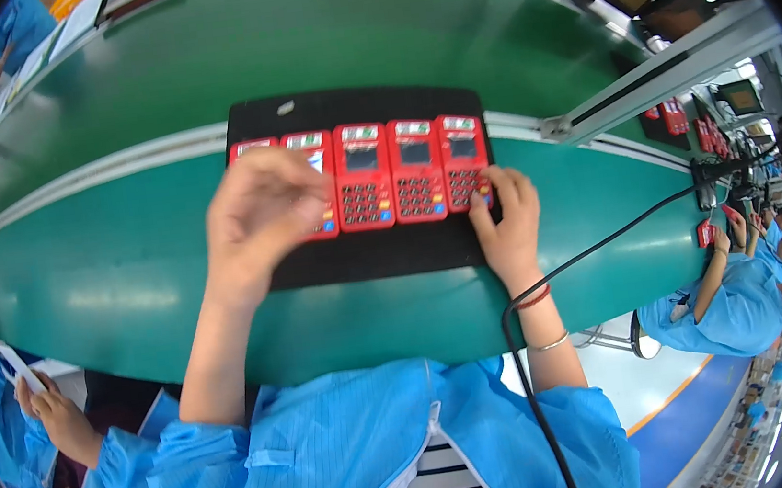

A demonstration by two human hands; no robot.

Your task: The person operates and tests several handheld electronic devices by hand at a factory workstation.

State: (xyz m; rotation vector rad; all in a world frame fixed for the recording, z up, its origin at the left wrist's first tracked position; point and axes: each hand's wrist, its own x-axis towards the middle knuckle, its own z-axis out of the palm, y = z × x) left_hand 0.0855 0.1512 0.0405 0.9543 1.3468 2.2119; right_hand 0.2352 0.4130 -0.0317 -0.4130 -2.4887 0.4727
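Observation:
Several red handheld payment terminals with dark screens and keypads, such as the middle one [362,178], lie side by side on a black mat [364,259]. Over the two leftmost terminals hangs my left hand [262,210], its fingers bent and smeared by motion; whether it pinches anything cannot be made out. The hand hides most of the leftmost terminal [255,147] and part of its neighbour [306,142], whose screen looks bright. At the row's right end, my right hand [510,219] grips the rightmost terminal [464,160] by its lower right corner, thumb on the keypad and fingers at its side.
A black cable [603,244] crosses over my right forearm. Behind the mat, a metal rail [140,157] runs along the green bench [120,236], with a metal post [670,68] at the right. Co-workers in blue sit on both sides, one sleeve [721,303] at the right.

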